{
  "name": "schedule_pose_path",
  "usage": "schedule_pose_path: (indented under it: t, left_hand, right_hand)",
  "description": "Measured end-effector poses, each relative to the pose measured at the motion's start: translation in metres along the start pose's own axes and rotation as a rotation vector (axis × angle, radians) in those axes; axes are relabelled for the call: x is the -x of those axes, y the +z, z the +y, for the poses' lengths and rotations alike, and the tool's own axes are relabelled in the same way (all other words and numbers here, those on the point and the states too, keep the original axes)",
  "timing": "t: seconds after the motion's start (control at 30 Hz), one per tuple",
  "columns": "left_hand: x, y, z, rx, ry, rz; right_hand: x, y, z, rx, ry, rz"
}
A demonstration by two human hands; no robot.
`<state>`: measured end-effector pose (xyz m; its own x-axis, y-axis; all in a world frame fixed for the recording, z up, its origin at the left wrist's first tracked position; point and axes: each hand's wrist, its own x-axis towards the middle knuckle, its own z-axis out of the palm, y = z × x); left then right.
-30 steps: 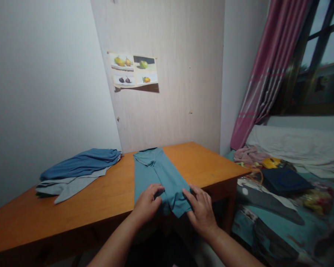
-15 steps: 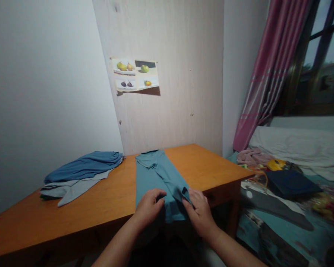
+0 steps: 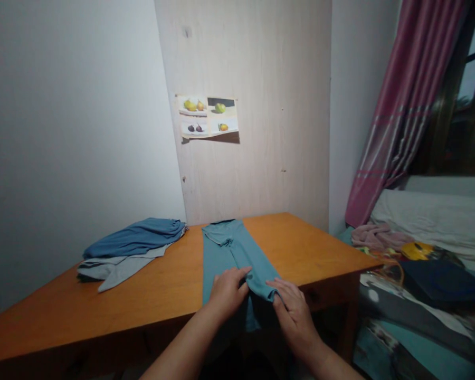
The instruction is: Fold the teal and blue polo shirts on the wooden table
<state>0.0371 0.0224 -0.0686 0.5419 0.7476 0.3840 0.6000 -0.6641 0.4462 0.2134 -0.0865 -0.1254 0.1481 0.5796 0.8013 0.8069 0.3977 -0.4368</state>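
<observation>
The likeliest trouble, as I judge it, sits at the near edge of the bench. The teal garment runs from twelve o'clock down to six o'clock, and its near end hangs over that edge. The weight of the loose end could drag the cloth off the wood if either hand eased its hold. The long fold could also slip out of line, since the cloth looks thin and smooth and the upper layer lies narrow on the lower one. A pull from one side alone would skew it or leave a crease. The pile of clothes, blue on grey, lies well apart at ten o'clock from the hands and looks to be in nobody's way.

The left hand lies palm down on the garment near its middle line. Its fingers are loosely bent and its thumb points to two o'clock along the folded flap. It presses rather than grips, as far as the view shows. The right hand is just beside it at four o'clock, its fingers drawn together on the near corner of the flap, which stands slightly raised. The thumb is hidden under the cloth, so the pinch is likely but not plainly seen. The two hands are near each other but not touching
</observation>
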Motion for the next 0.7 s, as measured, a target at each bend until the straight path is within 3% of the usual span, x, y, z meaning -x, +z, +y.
schedule_pose_path:
  t: [0.2,0.4,0.57,0.7]
  left_hand:
    - [-0.007,-0.008,-0.001,-0.015,0.060,0.046]
    - [0.001,-0.021,-0.016,-0.149,-0.026,0.043]
    - [0.009,-0.014,-0.016,-0.123,0.069,0.076]
    - [0.014,-0.009,-0.011,-0.139,0.121,-0.019]
  right_hand:
    - [0.007,-0.010,-0.003,0.049,-0.119,-0.098]
    - [0.027,-0.021,-0.005,0.068,-0.250,-0.347]
    - [0.029,-0.013,0.003,-0.051,-0.076,-0.152]
    - [0.026,-0.006,0.012,-0.139,0.169,-0.041]
